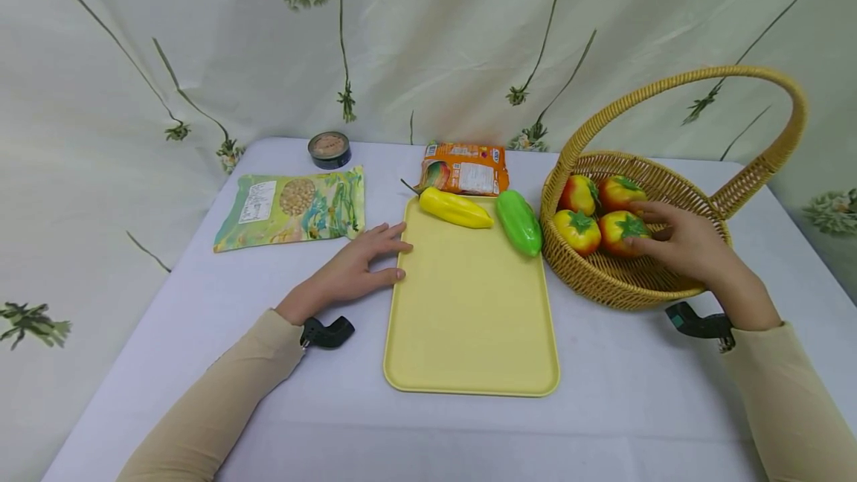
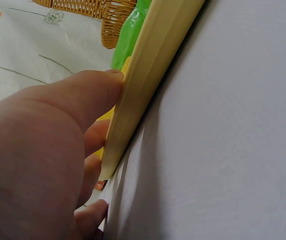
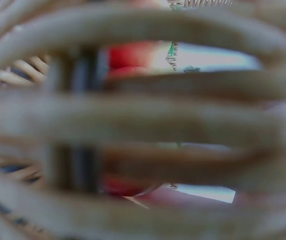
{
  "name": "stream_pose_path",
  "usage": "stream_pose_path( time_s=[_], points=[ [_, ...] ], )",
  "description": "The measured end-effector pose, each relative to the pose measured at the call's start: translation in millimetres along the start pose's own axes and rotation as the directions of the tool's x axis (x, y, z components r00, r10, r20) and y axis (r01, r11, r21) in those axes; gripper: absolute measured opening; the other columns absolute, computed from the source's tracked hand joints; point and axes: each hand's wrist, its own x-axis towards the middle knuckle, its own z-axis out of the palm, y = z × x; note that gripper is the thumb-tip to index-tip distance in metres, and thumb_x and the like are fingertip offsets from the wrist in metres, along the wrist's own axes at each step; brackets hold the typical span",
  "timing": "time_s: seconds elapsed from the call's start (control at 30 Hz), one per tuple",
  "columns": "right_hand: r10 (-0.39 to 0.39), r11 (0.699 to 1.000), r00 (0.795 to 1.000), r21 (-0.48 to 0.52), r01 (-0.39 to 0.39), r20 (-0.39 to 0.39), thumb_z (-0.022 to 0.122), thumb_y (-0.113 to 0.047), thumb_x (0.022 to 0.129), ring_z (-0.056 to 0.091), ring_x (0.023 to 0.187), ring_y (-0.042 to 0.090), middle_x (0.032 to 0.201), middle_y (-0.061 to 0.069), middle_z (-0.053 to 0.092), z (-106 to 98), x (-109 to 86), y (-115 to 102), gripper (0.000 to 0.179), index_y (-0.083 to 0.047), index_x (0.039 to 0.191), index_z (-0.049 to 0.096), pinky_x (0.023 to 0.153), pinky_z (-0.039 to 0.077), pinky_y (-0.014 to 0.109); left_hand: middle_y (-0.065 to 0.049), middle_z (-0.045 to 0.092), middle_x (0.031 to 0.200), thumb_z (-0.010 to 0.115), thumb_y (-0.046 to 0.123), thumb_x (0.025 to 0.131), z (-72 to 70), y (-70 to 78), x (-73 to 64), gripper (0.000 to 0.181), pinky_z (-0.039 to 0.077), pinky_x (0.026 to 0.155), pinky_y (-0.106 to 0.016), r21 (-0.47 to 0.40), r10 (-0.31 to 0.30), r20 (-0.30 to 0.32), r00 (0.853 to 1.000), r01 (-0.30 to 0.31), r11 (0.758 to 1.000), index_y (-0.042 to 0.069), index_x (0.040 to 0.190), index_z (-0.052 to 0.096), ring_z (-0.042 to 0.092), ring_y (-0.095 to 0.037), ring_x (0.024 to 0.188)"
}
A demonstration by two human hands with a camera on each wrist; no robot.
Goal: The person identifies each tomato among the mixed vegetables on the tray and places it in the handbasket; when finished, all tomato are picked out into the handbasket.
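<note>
My left hand (image 1: pixel 364 262) rests at the left rim of a yellow tray (image 1: pixel 472 311), fingers spread and fingertips touching the edge; the left wrist view shows the thumb against the tray's side. On the tray's far edge lie a yellow pepper (image 1: pixel 457 209) and a green pepper (image 1: pixel 519 223). My right hand (image 1: pixel 689 240) reaches into a wicker basket (image 1: pixel 596 281), thumb and fingers curled round the front right red-yellow tomato (image 1: pixel 619 229). Three more tomatoes (image 1: pixel 577 232) sit beside it. In the right wrist view, blurred basket weave (image 3: pixel 143 117) hides most of that hand.
Behind the tray lies an orange snack packet (image 1: pixel 465 168). A green printed bag (image 1: pixel 294 207) lies left of it, with a small round tin (image 1: pixel 329 149) behind. The basket's tall handle (image 1: pixel 683 79) arches above its right side. A floral cloth (image 1: pixel 415 43) hangs behind the table.
</note>
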Motion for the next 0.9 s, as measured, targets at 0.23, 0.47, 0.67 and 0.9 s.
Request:
stream_pose_path(
  time_s=[0.23, 0.47, 0.67, 0.9],
  points=[
    [0.017, 1.0, 1.0, 0.012, -0.017, -0.003, 0.064, -0.04, 0.1, 0.06, 0.116, 0.06, 0.139, 0.04, 0.053, -3.4, -0.6, 1.9, 0.068, 0.0, 0.151, 0.044, 0.092, 0.053, 0.067, -0.015, 0.032, 0.167, 0.07, 0.028, 0.097, 0.9, -1.0, 0.2, 0.046, 0.015, 0.126, -0.064, 0.003, 0.005, 0.0, 1.0, -0.005, 1.0, 0.01, 0.139, 0.063, 0.02, -0.044, 0.157],
    [0.015, 1.0, 1.0, 0.025, -0.014, -0.022, 0.063, -0.037, 0.101, 0.059, 0.118, 0.059, 0.138, 0.039, 0.055, -7.9, -2.5, 1.7, 0.066, 0.001, 0.15, 0.043, 0.093, 0.051, 0.07, -0.014, 0.032, 0.167, 0.07, 0.028, 0.097, 0.6, -1.0, 0.6, 0.046, 0.016, 0.126, -0.064, 0.004, 0.001, 0.002, 1.0, -0.001, 1.0, 0.01, 0.139, 0.063, 0.02, -0.044, 0.157],
    [0.015, 0.999, 0.997, 0.033, -0.013, -0.072, 0.064, -0.035, 0.101, 0.059, 0.117, 0.057, 0.137, 0.037, 0.057, -12.4, -5.0, 0.1, 0.064, 0.001, 0.15, 0.044, 0.09, 0.051, 0.07, -0.015, 0.032, 0.167, 0.07, 0.027, 0.097, -0.4, -0.1, 0.1, 0.046, 0.015, 0.126, -0.064, 0.004, 0.001, 0.001, 1.0, -0.001, 1.0, 0.009, 0.139, 0.062, 0.019, -0.044, 0.157],
    [0.043, 0.999, 0.996, 0.035, -0.041, -0.076, 0.063, -0.038, 0.101, 0.058, 0.117, 0.056, 0.131, 0.039, 0.059, -13.5, -5.4, 0.5, 0.067, 0.001, 0.151, 0.043, 0.089, 0.052, 0.07, -0.016, 0.032, 0.167, 0.07, 0.026, 0.097, -1.5, 1.3, -0.3, 0.046, 0.015, 0.126, -0.064, 0.005, 0.005, 0.002, 1.0, -0.005, 1.0, 0.008, 0.139, 0.062, 0.019, -0.045, 0.157]
  ],
)
